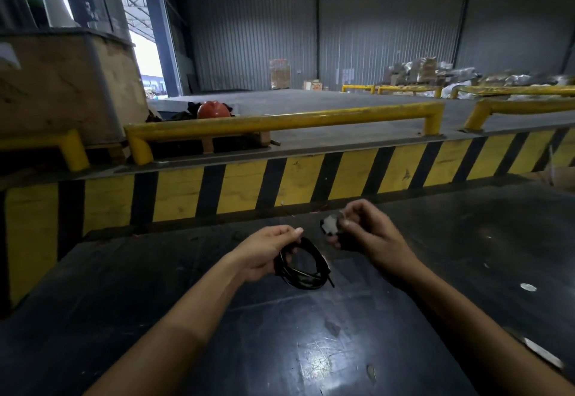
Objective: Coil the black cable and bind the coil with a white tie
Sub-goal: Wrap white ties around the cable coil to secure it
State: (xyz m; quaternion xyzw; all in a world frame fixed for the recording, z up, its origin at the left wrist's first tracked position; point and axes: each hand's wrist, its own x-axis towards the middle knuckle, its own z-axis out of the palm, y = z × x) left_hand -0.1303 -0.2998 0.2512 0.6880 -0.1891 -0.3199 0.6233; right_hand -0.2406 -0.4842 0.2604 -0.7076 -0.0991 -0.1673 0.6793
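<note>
The black cable (306, 268) is wound into a loose coil that hangs from my left hand (269, 252), just above the dark table (311, 349). My left fingers are closed around the coil's left side. My right hand (364, 230) is up and to the right of the coil, fingers closed on the cable's black end block (331, 227), which has a pale, blurred face. I cannot tell whether a thin white tie is also in that hand.
A yellow-and-black striped barrier (280, 184) runs along the table's far edge, with yellow guard rails (280, 120) above it. An orange hard hat (214, 109) lies behind the rail. A large wooden crate (62, 84) stands at the left. Small white scraps (528, 287) lie on the table's right.
</note>
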